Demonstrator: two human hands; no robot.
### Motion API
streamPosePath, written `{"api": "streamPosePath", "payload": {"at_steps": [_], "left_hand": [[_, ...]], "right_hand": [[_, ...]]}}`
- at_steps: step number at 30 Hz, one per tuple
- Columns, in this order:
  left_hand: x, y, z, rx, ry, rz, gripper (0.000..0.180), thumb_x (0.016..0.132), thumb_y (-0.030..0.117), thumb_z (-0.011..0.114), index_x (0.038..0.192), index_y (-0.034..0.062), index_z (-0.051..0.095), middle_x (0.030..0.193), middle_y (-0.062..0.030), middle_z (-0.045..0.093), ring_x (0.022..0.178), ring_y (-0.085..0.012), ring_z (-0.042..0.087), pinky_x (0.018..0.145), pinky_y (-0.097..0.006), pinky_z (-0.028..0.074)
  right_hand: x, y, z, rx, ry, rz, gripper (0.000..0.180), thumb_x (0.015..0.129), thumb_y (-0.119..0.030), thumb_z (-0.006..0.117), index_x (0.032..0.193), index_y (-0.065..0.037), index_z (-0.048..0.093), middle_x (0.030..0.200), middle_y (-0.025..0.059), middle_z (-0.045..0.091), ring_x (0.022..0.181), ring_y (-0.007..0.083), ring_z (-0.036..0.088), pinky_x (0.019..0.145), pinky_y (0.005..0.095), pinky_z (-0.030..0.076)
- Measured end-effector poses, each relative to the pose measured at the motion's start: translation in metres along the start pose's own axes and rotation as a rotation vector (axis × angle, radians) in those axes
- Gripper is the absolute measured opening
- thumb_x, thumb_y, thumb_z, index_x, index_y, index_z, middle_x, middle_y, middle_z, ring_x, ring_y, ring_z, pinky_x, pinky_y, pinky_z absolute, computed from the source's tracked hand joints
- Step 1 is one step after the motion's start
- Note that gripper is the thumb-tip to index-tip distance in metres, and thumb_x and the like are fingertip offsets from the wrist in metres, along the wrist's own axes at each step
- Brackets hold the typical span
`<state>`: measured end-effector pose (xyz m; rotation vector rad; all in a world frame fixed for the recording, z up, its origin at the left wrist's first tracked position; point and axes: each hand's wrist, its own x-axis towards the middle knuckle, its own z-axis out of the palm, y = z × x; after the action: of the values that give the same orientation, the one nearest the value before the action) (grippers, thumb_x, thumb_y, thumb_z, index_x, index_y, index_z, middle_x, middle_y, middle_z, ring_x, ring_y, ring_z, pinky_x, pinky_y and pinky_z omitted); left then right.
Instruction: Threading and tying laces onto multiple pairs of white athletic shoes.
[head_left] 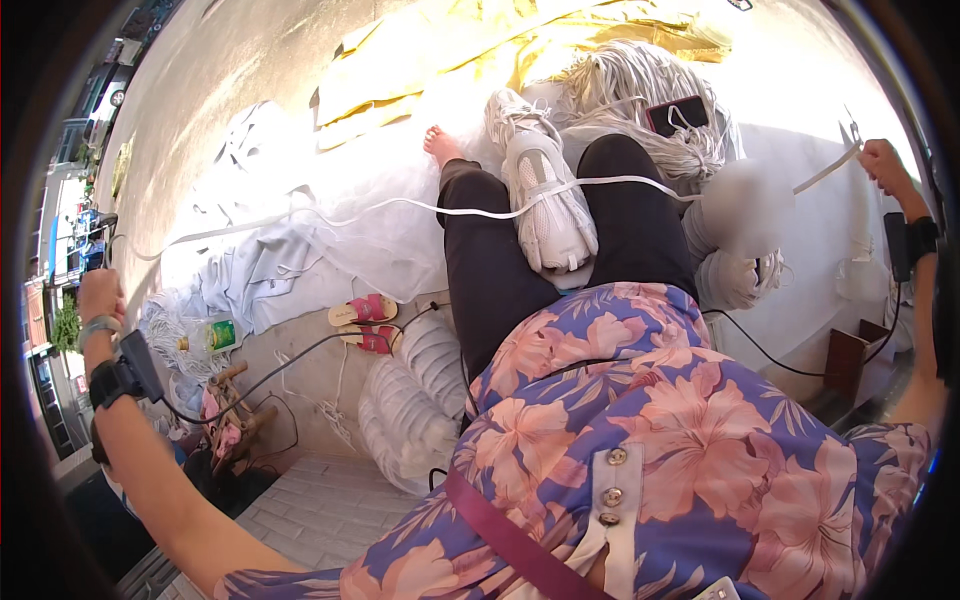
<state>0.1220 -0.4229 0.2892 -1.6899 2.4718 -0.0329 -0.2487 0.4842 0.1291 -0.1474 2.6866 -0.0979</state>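
Observation:
A white sneaker (550,210) rests between my thighs, its toe end turned toward me. Across its upper runs a long white shoelace (400,203), stretched out to both sides. My left hand (100,293) is far out to the left, fingers curled, closed on one end of the lace. Out at the far right, my right hand (888,168) is closed on the lace's other end. A thin pointed metal thing (850,126) shows beside the right hand, too small to name. The fingertips of both hands are partly hidden.
Beyond my right knee lies a large bundle of white laces (630,95) with a phone (677,116) on it. Stacked white shoe-shaped pieces (410,390), pink sandals (368,322) and a green-labelled bottle (212,335) stand left. Black cables run from both wrists.

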Motion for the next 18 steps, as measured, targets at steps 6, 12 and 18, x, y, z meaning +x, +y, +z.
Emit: {"api": "streamPosePath", "payload": {"at_steps": [6, 12, 18], "left_hand": [[-0.187, 0.147, 0.261, -0.388, -0.921, 0.365, 0.022, 0.074, 0.016, 0.052, 0.060, 0.0002, 0.058, 0.048, -0.0068, 0.053, 0.033, -0.0130, 0.047, 0.032, -0.024, 0.037], [-0.294, 0.248, 0.316, -0.838, -0.695, 0.909, 0.022, 0.085, 0.021, 0.055, 0.074, 0.0031, 0.060, 0.051, -0.0014, 0.049, 0.042, -0.0077, 0.045, 0.040, -0.022, 0.035], [-0.331, 0.314, 0.315, -0.442, -0.088, 1.384, 0.009, 0.076, 0.013, 0.053, 0.080, 0.0079, 0.058, 0.060, -0.0142, 0.055, 0.056, -0.0305, 0.057, 0.049, -0.037, 0.044]], "right_hand": [[-0.052, -0.186, 0.154, 0.888, -0.543, -0.109, 0.022, 0.081, -0.022, 0.060, 0.067, -0.006, 0.056, 0.053, -0.0015, 0.049, 0.038, 0.0049, 0.040, 0.036, 0.0190, 0.033], [-0.045, -0.297, 0.220, 1.255, -0.723, -0.078, 0.011, 0.081, -0.015, 0.058, 0.073, -0.007, 0.056, 0.061, 0.0004, 0.054, 0.046, 0.0081, 0.049, 0.041, 0.0217, 0.043], [-0.010, -0.320, 0.250, 1.332, -0.452, -0.036, 0.005, 0.081, -0.008, 0.053, 0.077, -0.007, 0.052, 0.066, 0.0013, 0.056, 0.054, 0.0090, 0.054, 0.046, 0.0223, 0.044]]}}
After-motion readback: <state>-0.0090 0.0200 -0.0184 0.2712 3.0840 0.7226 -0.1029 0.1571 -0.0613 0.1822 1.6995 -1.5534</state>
